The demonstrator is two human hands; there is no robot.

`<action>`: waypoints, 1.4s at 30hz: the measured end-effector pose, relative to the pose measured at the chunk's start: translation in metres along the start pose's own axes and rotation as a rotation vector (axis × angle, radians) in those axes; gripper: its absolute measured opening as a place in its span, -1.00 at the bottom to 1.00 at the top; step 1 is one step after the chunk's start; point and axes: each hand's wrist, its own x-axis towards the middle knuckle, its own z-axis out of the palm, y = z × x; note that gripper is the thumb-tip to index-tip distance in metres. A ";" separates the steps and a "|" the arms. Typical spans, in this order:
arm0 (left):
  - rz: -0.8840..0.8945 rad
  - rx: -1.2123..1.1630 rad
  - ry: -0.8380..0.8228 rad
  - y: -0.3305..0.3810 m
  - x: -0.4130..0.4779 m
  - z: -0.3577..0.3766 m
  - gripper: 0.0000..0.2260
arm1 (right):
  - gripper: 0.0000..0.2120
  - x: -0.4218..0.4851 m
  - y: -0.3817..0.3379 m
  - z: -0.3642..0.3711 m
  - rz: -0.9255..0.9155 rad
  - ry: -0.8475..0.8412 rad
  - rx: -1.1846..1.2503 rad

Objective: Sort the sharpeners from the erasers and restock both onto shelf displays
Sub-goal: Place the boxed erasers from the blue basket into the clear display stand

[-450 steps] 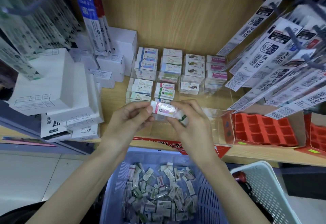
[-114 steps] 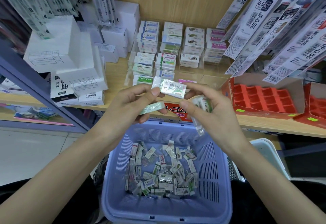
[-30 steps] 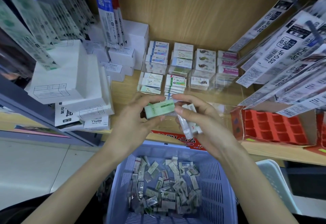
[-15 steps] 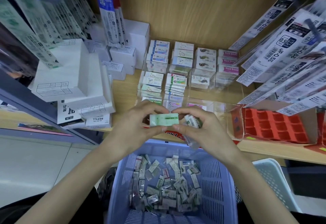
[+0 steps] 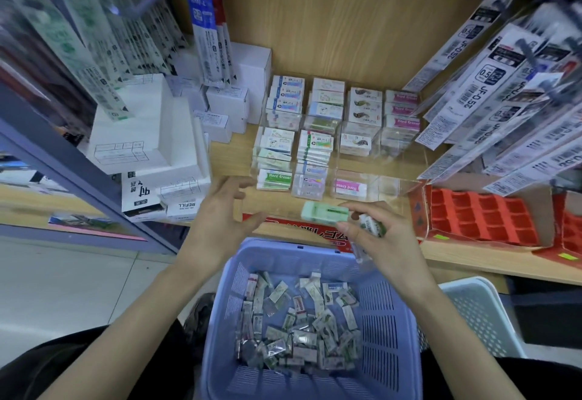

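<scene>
Now the green eraser [image 5: 324,212] sits in the right hand [image 5: 381,239] alone, pinched at one end just in front of the clear display [image 5: 389,183] on the shelf [image 5: 233,154]. The left hand [image 5: 220,214] has let go, fingers [image 5: 240,184] spread wide and empty. A second packet [image 5: 372,226] stays tucked against the right palm. Shelving looks next.

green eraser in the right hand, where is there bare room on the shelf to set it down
The front right cell of the clear display, between the pink Hard Eraser and the red tray, looks empty. Bare wood also shows between the white boxes and the display. The back rows are stacked full.
</scene>
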 end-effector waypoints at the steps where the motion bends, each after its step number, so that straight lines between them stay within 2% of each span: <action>1: -0.037 0.000 -0.006 -0.004 0.003 0.000 -0.51 | -0.74 0.003 -0.001 0.001 -0.001 0.012 -0.023; 5: -0.158 -0.075 -0.121 -0.011 0.010 0.003 -0.30 | -0.68 0.030 -0.018 0.023 -0.075 0.006 -0.218; 8: -0.169 -0.114 -0.159 -0.013 0.015 0.005 -0.31 | -0.63 0.057 -0.035 0.051 -0.162 -0.082 -0.507; 11: -0.174 -0.149 -0.168 -0.014 0.018 0.003 -0.34 | -0.73 0.074 -0.042 0.079 -0.176 -0.151 -0.831; 13: -0.164 -0.144 -0.173 -0.016 0.018 0.003 -0.35 | -0.78 0.079 -0.038 0.092 -0.158 -0.162 -0.928; 17: -0.128 -0.167 -0.159 -0.018 0.016 0.002 -0.40 | -0.72 0.083 -0.027 0.097 -0.160 -0.149 -0.845; 22: -0.159 -0.230 -0.139 -0.021 0.016 -0.001 -0.45 | -0.64 0.079 -0.013 0.080 -0.047 -0.007 -0.309; 24: -0.143 -0.221 -0.108 -0.022 0.017 -0.001 -0.49 | -0.66 0.074 -0.012 0.074 -0.017 0.018 -0.180; 27: 0.005 -0.158 -0.043 -0.018 0.020 -0.001 -0.51 | -0.68 0.070 -0.016 0.070 -0.021 -0.010 -0.033; 31: 0.235 -0.023 -0.058 -0.009 0.028 0.003 -0.54 | -0.67 0.066 -0.023 0.063 -0.103 -0.131 0.014; 35: 0.241 0.030 -0.035 -0.005 0.034 0.007 -0.61 | -0.69 0.065 -0.023 0.058 -0.088 -0.184 -0.036; 38: 0.225 0.031 -0.081 0.001 0.048 0.002 -0.64 | -0.72 0.073 -0.022 0.056 -0.099 -0.129 -0.080; 42: 0.330 0.079 -0.165 0.010 0.089 -0.015 -0.69 | -0.67 0.098 -0.026 0.053 -0.174 0.018 -0.188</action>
